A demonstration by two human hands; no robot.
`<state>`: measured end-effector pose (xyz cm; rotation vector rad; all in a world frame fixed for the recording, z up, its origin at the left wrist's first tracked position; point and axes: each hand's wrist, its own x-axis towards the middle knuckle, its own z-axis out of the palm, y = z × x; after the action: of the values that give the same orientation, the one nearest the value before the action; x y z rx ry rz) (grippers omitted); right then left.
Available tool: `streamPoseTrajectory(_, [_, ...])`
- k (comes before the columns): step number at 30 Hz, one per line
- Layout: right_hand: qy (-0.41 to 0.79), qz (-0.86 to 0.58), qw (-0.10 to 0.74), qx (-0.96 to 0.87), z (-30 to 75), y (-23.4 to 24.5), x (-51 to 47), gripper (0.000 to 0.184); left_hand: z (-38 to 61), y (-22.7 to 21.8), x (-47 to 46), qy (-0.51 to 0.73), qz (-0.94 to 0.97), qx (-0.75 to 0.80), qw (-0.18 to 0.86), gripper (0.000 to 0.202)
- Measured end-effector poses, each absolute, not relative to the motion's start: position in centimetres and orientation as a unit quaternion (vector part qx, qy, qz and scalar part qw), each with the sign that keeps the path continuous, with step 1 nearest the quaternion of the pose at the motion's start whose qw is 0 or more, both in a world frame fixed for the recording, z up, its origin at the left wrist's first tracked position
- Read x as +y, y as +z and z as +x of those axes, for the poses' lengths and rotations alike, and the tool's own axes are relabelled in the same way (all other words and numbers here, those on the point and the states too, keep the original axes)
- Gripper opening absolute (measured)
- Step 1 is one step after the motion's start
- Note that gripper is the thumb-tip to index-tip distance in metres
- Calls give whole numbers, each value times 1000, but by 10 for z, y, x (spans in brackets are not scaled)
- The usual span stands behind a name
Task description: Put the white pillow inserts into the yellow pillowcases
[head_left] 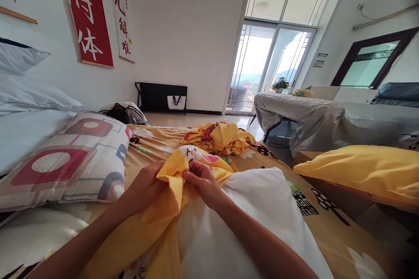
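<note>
A yellow pillowcase (172, 189) with a printed white rabbit face and pink ears is bunched up in front of me, a long part hanging down toward the bottom of the view. My left hand (153, 179) is closed on its left side, with the fingers mostly hidden behind the cloth. My right hand (203, 179) pinches its edge between thumb and fingers, just below the rabbit face. Under my right forearm lies a plain white pillow (262, 200), partly covered by the arm and the yellow cloth.
The bed has a tan patterned blanket (147, 141). Beyond my hands lies a crumpled yellow cloth heap (225, 137). A patterned pillow (75, 161) is at left, and a yellow pillow (360, 172) rests on a cardboard box at right. A plastic-covered table (294, 107) stands behind.
</note>
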<state>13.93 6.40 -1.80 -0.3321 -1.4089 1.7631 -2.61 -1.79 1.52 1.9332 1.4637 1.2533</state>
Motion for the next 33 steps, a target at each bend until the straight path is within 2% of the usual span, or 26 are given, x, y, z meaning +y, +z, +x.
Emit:
streamPoseTrajectory(4, [647,-151,426,-614,135,-12,58,30,-18,8,-15,446,677,526,257,25])
streamPoseTrajectory(8, [438,-179,457,-753,138,-5,58,17,-11,13,-9,468,629,520,339,33])
streamPoseTrajectory(12, [265,-169,470,-825,144,-4,57,17,-7,16,-8,491,573,521,398,35])
streamPoseTrajectory(17, [153,-197,448,-858,150,-1,56,17,-11,16,-10,494,566,531,391,34])
streamPoseTrajectory(20, [124,-205,497,-834,157,8,65,6,-12,20,-15,514,567,521,377,30])
streamPoseTrajectory(22, [85,-223,535,-810,160,13,75,19,-12,25,-19,532,556,516,376,31])
streamPoseTrajectory(23, [63,-230,529,-815,160,13,81,21,-11,27,-21,538,548,514,382,32])
streamPoseTrajectory(25, [24,-238,465,-852,159,9,90,11,-10,30,-23,547,529,508,404,34])
streamPoseTrajectory(27, [-12,-253,409,-877,157,1,97,17,-12,31,-22,558,495,504,435,37])
streamPoseTrajectory(33, [-72,-227,401,-885,170,-1,109,20,-43,19,-9,522,440,512,521,50])
